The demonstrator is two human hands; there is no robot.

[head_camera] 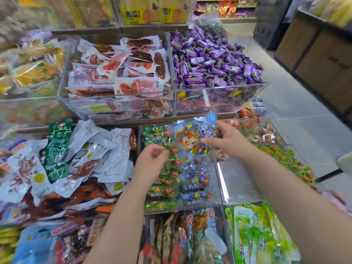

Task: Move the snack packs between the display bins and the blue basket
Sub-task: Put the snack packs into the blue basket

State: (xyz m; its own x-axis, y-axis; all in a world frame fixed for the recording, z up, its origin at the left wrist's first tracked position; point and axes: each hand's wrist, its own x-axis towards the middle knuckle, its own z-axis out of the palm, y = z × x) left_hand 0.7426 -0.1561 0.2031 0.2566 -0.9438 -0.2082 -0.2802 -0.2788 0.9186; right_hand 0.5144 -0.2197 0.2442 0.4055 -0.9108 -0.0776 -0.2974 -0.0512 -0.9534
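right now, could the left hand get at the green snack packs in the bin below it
Probably yes. The left hand hovers directly above the green snack packs, the clear bin has no lid, and the blue pack in the right hand sits off to the side.

Head view – looks forward-down, close over display bins.

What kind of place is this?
Most likely a snack shop: clear display bins heaped with purple wrapped candies and sealed meat snacks, a yellow price tag on one bin, and the right hand holding a blue snack pack.
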